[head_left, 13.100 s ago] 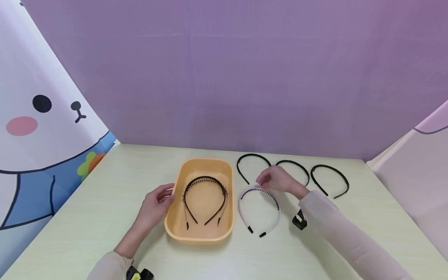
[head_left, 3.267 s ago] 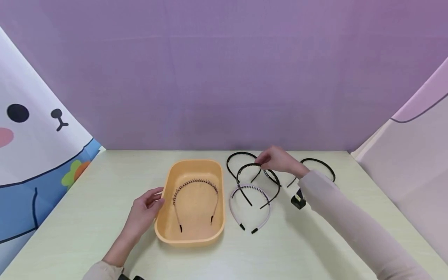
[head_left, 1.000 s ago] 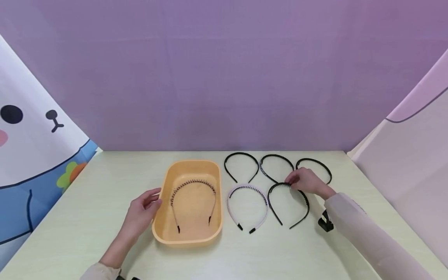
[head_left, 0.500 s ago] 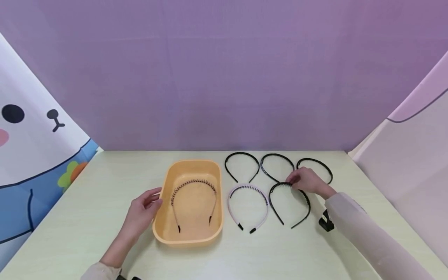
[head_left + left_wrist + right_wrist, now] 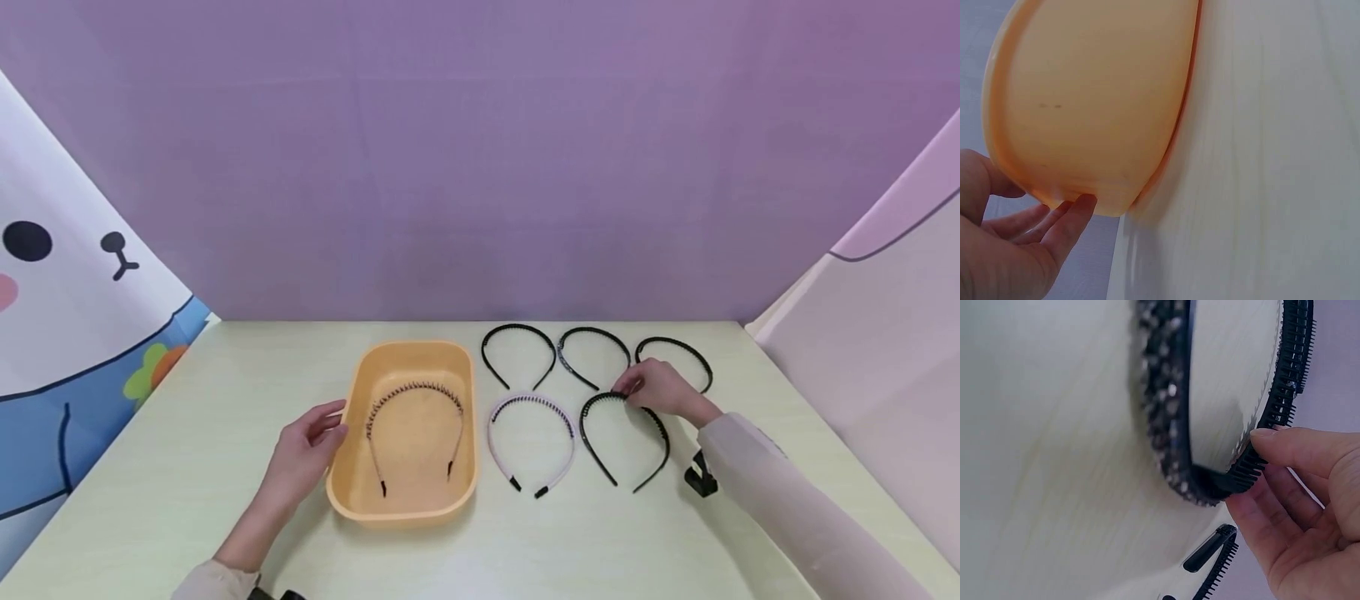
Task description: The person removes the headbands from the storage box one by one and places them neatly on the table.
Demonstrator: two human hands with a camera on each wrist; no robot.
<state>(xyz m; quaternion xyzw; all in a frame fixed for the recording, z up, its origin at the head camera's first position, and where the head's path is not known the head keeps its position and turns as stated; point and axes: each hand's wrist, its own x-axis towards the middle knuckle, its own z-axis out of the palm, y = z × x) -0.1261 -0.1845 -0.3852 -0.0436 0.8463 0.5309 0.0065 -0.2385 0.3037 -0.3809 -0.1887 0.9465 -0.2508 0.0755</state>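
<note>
My right hand (image 5: 660,387) pinches the top of a black toothed headband (image 5: 591,446) between thumb and fingers, close over the table at the right end of the front row. In the right wrist view, this headband (image 5: 1163,394) shows a dark sparkling outer face, and the thumb (image 5: 1266,432) lies on its toothed inner side. At the left, the yellow-orange tray (image 5: 405,515) has my left hand (image 5: 303,454) against its outer side, with relaxed fingers touching the wall just under the rim. Inside the tray lies a thin pinkish headband (image 5: 418,387) with dark teeth.
A lilac headband (image 5: 491,442) lies between the tray and the held headband. Along the back edge lie a black headband (image 5: 517,326), another with a glittery side (image 5: 564,360), and a third (image 5: 678,341) partly behind my right hand. Purple cloth (image 5: 480,167) stands behind the table.
Earlier, my right hand held the lilac headband and a black headband lay in the tray. That black one left the tray, crossed right, and has just shifted slightly rightward. My left hand stays.
</note>
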